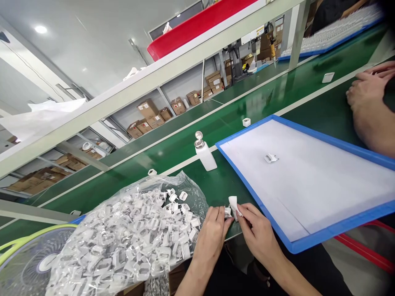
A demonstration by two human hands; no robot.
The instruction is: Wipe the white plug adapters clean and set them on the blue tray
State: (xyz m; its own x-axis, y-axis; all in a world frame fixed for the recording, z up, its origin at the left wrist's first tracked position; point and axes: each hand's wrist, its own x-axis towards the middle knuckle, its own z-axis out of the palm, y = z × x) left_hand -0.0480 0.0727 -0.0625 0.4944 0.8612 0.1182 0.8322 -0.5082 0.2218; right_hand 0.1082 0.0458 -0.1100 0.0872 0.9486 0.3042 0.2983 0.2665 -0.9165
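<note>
My left hand pinches a small white plastic part at the near edge of the green bench. My right hand is closed on a folded white cloth, which it presses against that part. Left of my hands lies a clear plastic bag heaped with several of the same white parts. To the right sits a blue-rimmed white tray with one single white part lying on it.
A white pump bottle with a metal top stands beside the tray. Loose white parts lie on the green conveyor belt. Another person's hands rest at the right. A fan guard sits at the lower left. Shelves of cardboard boxes line the back.
</note>
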